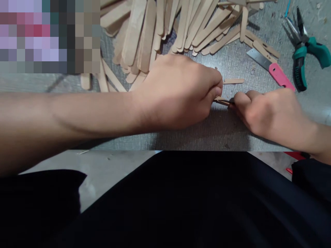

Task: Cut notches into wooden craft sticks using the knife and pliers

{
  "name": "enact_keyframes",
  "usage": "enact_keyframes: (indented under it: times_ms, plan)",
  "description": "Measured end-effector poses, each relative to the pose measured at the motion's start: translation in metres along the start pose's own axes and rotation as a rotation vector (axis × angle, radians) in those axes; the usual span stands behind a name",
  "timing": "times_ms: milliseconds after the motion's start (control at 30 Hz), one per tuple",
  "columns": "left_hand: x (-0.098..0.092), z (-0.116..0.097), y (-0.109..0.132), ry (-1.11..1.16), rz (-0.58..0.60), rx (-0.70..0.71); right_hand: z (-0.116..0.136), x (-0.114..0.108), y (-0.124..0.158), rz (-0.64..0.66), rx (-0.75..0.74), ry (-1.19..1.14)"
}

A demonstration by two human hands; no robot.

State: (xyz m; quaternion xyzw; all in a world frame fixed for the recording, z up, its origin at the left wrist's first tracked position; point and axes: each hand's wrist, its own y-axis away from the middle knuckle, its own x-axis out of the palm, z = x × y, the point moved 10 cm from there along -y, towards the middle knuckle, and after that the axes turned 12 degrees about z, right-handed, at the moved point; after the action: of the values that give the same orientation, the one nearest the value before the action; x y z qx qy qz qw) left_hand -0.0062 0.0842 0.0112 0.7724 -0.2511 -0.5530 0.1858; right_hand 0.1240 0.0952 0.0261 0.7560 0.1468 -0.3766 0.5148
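Close to the table's front edge, my left hand [186, 91] is closed, thumb and fingers pinching a narrow wooden craft stick [221, 100]. The stick's free end points right, towards my right hand [271, 110]. That hand is closed too, its fingertips at the end of the stick. A thin dark thing shows at these fingertips, lying along the stick; most of it is hidden, so its kind is unclear. Just beyond the fingers lies a short cut piece of wood [234, 81].
Many loose craft sticks [136, 31] spread over the back of the grey table [196, 137]. A pink-handled cutter [280, 75] with its blade out lies behind my right hand. Pliers with green and black handles [301, 57] rest at the far right, jaws apart.
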Motion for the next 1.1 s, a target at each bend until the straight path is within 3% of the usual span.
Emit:
enact_keyframes:
  times_ms: [267, 633, 1100]
  plan:
    - [0.001, 0.005, -0.003, 0.017, -0.107, 0.081, 0.002, 0.001, -0.001, 0.008, -0.039, -0.029]
    - [0.002, 0.004, -0.005, -0.047, 0.038, -0.034, 0.009, 0.002, 0.002, -0.067, 0.015, -0.024]
    - [0.000, 0.000, -0.005, -0.116, 0.146, -0.092, 0.013, 0.004, 0.003, -0.022, -0.006, 0.006]
